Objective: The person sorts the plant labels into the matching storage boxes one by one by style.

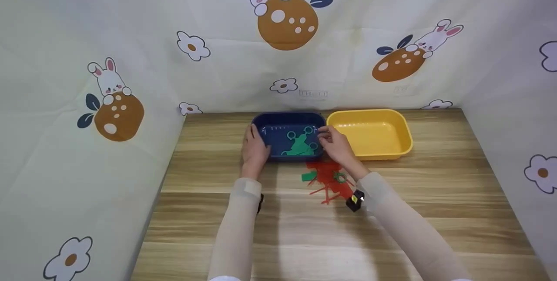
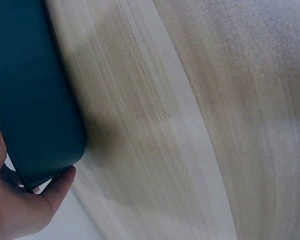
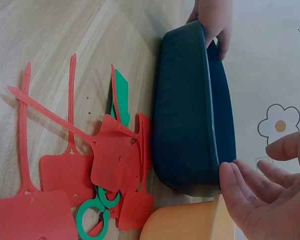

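Note:
A dark blue basin (image 1: 272, 135) stands at the back of the table with green flat pieces and rings (image 1: 299, 145) lying in it. My left hand (image 1: 255, 149) grips the basin's left end, thumb on the near side and fingers round the rim. At the right end, the fingertips of my right hand (image 1: 337, 145) touch the rim, with the thumb held apart in the right wrist view. In front of the basin lies a pile of red plastic tags with pointed stems (image 3: 32, 217). A green tag (image 3: 121, 95) and green open-ended rings (image 3: 80, 220) are mixed in with them.
A yellow basin (image 1: 374, 137) stands right beside the blue one, behind the right forearm. Patterned cloth (image 1: 235, 85) closes off the back and both sides of the wooden table (image 1: 209, 150). A dark wrist device (image 1: 355, 200) overlaps the red pile.

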{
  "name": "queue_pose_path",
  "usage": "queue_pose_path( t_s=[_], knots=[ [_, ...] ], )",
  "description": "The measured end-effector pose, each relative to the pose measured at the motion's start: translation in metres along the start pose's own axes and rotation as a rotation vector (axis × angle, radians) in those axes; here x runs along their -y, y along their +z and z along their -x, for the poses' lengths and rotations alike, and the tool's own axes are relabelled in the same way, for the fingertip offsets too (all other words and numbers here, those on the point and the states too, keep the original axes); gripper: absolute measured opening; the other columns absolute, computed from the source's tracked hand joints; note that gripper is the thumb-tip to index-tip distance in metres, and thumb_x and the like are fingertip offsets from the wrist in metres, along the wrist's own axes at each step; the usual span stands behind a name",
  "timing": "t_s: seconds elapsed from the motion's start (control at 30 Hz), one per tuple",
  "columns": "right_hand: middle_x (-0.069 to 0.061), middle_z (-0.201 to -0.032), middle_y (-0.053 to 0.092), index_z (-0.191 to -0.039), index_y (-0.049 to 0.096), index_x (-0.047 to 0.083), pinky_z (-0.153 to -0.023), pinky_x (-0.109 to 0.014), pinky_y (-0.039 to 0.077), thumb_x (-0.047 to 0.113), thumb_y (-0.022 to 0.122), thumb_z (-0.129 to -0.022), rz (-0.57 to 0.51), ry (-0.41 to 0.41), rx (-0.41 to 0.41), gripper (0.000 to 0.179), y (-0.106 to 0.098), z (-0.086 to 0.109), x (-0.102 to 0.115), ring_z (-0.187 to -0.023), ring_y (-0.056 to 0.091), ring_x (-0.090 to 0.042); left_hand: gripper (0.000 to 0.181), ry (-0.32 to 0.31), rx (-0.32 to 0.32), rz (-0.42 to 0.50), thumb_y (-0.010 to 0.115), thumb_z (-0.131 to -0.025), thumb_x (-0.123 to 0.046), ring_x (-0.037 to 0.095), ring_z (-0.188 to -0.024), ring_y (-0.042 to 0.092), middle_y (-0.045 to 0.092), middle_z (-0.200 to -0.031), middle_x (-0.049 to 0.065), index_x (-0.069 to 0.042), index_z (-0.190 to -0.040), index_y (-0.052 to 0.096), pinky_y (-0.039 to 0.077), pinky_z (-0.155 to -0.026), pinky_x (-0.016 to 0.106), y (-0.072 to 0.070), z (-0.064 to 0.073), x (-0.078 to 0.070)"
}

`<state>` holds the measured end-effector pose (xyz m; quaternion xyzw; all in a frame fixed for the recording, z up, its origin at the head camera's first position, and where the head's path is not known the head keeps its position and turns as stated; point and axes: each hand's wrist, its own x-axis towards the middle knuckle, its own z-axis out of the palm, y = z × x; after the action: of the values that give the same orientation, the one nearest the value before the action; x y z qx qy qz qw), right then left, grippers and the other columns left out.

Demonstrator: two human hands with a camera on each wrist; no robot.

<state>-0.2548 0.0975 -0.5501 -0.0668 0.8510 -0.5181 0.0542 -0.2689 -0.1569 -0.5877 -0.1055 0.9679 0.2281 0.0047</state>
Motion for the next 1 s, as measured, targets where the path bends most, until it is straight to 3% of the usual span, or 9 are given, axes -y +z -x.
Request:
queue_pose_path(
  t_s=[0.2, 0.67, 1.0],
  knots=[
    [-0.024, -0.124, 0.066, -0.130, 0.056, -0.004, -0.102, -0.049, 0.051, 0.005, 0.054, -0.099, 0.010, -0.008, -0.007, 0.033, -0.006, -0.001, 0.000, -0.116, 0.063, -0.040, 0.089, -0.003, 0.008, -0.012, 0.070, -0.094, -0.025, 0.041, -0.146, 0.033, 0.018, -0.164, 0.022, 0.001, -0.158, 0.015, 0.037, -0.116, 0.047, 0.000, -0.001, 0.000],
    [-0.020, -0.131, 0.063, -0.130, 0.059, -0.002, -0.104, -0.049, 0.050, 0.006, 0.054, -0.098, 0.079, -0.022, -0.066, 0.033, -0.028, -0.003, -0.011, -0.118, 0.062, -0.037, 0.088, -0.005, 0.024, -0.004, 0.068, -0.095, -0.024, 0.040, -0.149, 0.029, 0.015, -0.165, 0.021, 0.001, -0.159, 0.013, 0.033, -0.120, 0.045, 0.001, -0.002, 0.000],
    [-0.021, -0.133, 0.062, -0.130, 0.058, -0.002, -0.100, -0.051, 0.052, 0.008, 0.056, -0.098, 0.161, -0.041, -0.148, 0.034, -0.065, -0.005, -0.032, -0.120, 0.061, -0.039, 0.088, -0.008, 0.030, -0.009, 0.068, -0.095, -0.024, 0.041, -0.148, 0.029, 0.017, -0.164, 0.022, 0.000, -0.159, 0.012, 0.034, -0.119, 0.045, 0.001, -0.001, 0.001]
  ],
)
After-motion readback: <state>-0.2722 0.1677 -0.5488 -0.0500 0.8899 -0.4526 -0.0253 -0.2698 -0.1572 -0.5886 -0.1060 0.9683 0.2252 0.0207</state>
